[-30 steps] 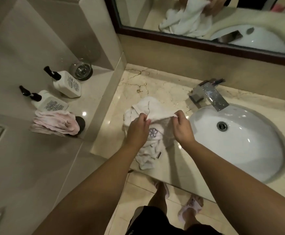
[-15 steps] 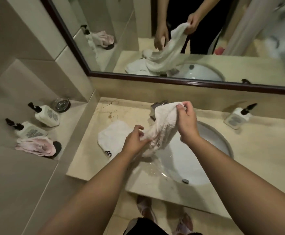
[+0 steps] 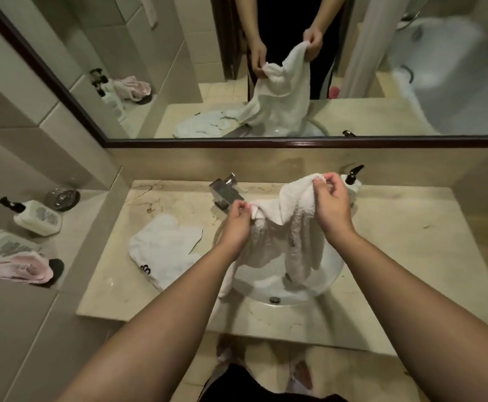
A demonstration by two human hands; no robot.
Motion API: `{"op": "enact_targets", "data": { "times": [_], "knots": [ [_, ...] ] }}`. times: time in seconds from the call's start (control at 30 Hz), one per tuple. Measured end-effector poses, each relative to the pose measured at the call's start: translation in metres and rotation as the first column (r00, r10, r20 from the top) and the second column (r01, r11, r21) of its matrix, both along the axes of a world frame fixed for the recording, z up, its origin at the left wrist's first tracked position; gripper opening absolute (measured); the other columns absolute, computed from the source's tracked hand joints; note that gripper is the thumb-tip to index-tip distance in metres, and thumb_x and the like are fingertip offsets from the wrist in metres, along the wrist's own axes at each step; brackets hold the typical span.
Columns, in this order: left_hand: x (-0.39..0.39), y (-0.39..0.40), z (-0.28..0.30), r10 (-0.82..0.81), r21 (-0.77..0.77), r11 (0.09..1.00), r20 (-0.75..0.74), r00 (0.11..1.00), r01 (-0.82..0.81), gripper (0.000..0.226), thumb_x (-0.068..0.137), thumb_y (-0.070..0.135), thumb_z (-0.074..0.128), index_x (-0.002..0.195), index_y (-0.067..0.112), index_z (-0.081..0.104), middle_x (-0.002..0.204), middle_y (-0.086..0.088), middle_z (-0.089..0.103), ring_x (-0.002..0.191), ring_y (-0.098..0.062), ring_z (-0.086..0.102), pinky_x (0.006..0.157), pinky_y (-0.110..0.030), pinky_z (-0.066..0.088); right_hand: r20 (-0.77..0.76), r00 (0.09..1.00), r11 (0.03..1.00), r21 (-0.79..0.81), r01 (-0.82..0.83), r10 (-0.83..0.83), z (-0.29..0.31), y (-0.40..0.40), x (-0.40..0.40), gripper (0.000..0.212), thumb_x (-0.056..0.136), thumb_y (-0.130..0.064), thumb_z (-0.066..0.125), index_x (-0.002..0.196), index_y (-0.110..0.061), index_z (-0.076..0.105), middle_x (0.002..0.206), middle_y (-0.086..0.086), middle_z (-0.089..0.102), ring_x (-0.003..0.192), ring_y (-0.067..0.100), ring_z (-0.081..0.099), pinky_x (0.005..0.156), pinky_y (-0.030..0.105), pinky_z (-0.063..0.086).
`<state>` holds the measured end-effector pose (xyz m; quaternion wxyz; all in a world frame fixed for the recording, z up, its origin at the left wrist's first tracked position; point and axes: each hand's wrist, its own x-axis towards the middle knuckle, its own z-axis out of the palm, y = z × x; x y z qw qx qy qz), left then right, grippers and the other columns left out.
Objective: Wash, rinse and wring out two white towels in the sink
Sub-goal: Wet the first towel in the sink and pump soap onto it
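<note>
- White terry towel hangs over the round white sink, pinched at its top edge by left hand and right hand, fingers clamped on cloth.
- Second white towel lies on the beige marble bench (unwashed, probably).
- Risk: a hanging corner drapes over the basin rim and could drip onto the floor.

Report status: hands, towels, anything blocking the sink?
Left hand and right hand both pinch held towel over sink. Second towel on counter. Faucet unobstructed.
</note>
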<state>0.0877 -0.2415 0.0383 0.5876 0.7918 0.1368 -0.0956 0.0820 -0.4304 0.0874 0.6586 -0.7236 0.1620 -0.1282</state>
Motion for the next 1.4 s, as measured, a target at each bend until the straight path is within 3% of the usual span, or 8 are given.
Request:
{"op": "enact_targets", "data": {
  "times": [0.37, 0.43, 0.57, 0.73, 0.83, 0.93, 1.23, 1.4],
  "knots": [
    [0.038, -0.004, -0.018, -0.024, -0.341, 0.937, -0.284, 0.958, -0.078, 0.016, 0.100, 0.025, 0.053, 0.099, 0.013, 0.063, 0.098, -0.008, 0.069, 0.095, -0.022, 0.064, 0.094, -0.032, 0.045, -0.179, 0.971, 0.987, -0.059, 0.152, -0.160, -0.037, -0.009, 0.015, 0.012, 0.098, -0.024, 0.052, 0.094, -0.013, 0.056, 0.075, -0.006, 0.052, 0.065, 0.006, 0.046, 0.056, 0.015, 0.037],
    [0.036, 0.015, -0.036, -0.132, -0.305, 0.952, -0.339, 0.931, 0.024, 0.040, 0.090, 0.037, 0.069, 0.116, 0.008, 0.062, 0.110, -0.012, 0.071, 0.101, -0.026, 0.068, 0.098, -0.039, 0.050, -0.273, 0.950, 0.986, -0.104, 0.130, -0.154, -0.057, -0.003, 0.018, 0.015, 0.097, -0.028, 0.052, 0.092, -0.015, 0.056, 0.074, -0.004, 0.054, 0.065, 0.011, 0.049, 0.060, 0.020, 0.042],
    [0.040, 0.038, -0.078, -0.195, -0.241, 0.965, -0.396, 0.897, 0.104, 0.052, 0.073, -0.007, 0.079, 0.116, 0.012, 0.057, 0.105, -0.010, 0.066, 0.089, -0.024, 0.065, 0.087, -0.042, 0.055, -0.460, 0.865, 0.970, -0.215, 0.111, -0.200, -0.109, 0.010, 0.022, 0.016, 0.089, -0.032, 0.051, 0.079, -0.020, 0.053, 0.077, 0.004, 0.060, 0.076, 0.029, 0.058, 0.071, 0.038, 0.048],
    [0.041, 0.052, -0.125, -0.240, -0.105, 0.971, -0.413, 0.879, 0.216, 0.028, 0.086, 0.005, 0.069, 0.111, 0.019, 0.064, 0.090, -0.002, 0.056, 0.064, -0.013, 0.052, 0.054, -0.021, 0.044, -0.695, 0.695, 0.927, -0.358, -0.111, -0.185, -0.169, 0.015, 0.022, 0.016, 0.090, -0.020, 0.048, 0.077, -0.011, 0.050, 0.074, 0.004, 0.052, 0.080, 0.027, 0.053, 0.056, 0.031, 0.032],
    [0.045, 0.054, -0.152, -0.284, -0.034, 0.954, -0.420, 0.862, 0.297, 0.020, 0.093, 0.014, 0.061, 0.110, 0.013, 0.071, 0.096, -0.005, 0.065, 0.075, -0.015, 0.057, 0.061, -0.022, 0.043, -0.806, 0.576, 0.905, -0.337, -0.260, -0.135, -0.204, 0.016, 0.025, 0.027, 0.094, -0.016, 0.049, 0.118, -0.006, 0.045, 0.097, 0.011, 0.051, 0.087, 0.030, 0.051, 0.068, 0.032, 0.039],
    [0.055, 0.057, -0.179, -0.320, 0.073, 0.920, -0.424, 0.847, 0.384, 0.023, 0.096, 0.021, 0.057, 0.109, 0.010, 0.072, 0.101, -0.004, 0.069, 0.092, -0.017, 0.062, 0.073, -0.023, 0.039, -0.826, 0.553, 0.839, -0.377, -0.393, -0.112, -0.231, 0.025, 0.039, 0.036, 0.093, -0.020, 0.050, 0.123, -0.001, 0.049, 0.114, 0.018, 0.058, 0.099, 0.035, 0.055, 0.073, 0.032, 0.037],
    [0.072, 0.049, -0.239, -0.052, 0.259, 0.955, -0.343, 0.938, 0.147, 0.019, 0.101, 0.019, 0.046, 0.089, 0.010, 0.056, 0.080, -0.004, 0.057, 0.077, -0.021, 0.052, 0.064, -0.028, 0.028, -0.807, 0.581, 0.776, -0.296, -0.557, 0.108, -0.323, 0.047, 0.091, 0.038, 0.095, -0.019, 0.052, 0.128, 0.000, 0.056, 0.125, 0.020, 0.060, 0.119, 0.035, 0.052, 0.094, 0.036, 0.040],
    [0.083, 0.042, -0.260, 0.060, 0.225, 0.974, -0.353, 0.934, 0.023, 0.021, 0.103, 0.023, 0.043, 0.090, 0.011, 0.055, 0.073, 0.000, 0.053, 0.075, -0.022, 0.053, 0.067, -0.028, 0.034, -0.861, 0.463, 0.674, -0.215, -0.707, 0.212, -0.366, 0.052, 0.109, 0.049, 0.094, -0.015, 0.049, 0.139, 0.002, 0.040, 0.129, 0.029, 0.048, 0.115, 0.044, 0.051, 0.090, 0.041, 0.043]
  ]
}}
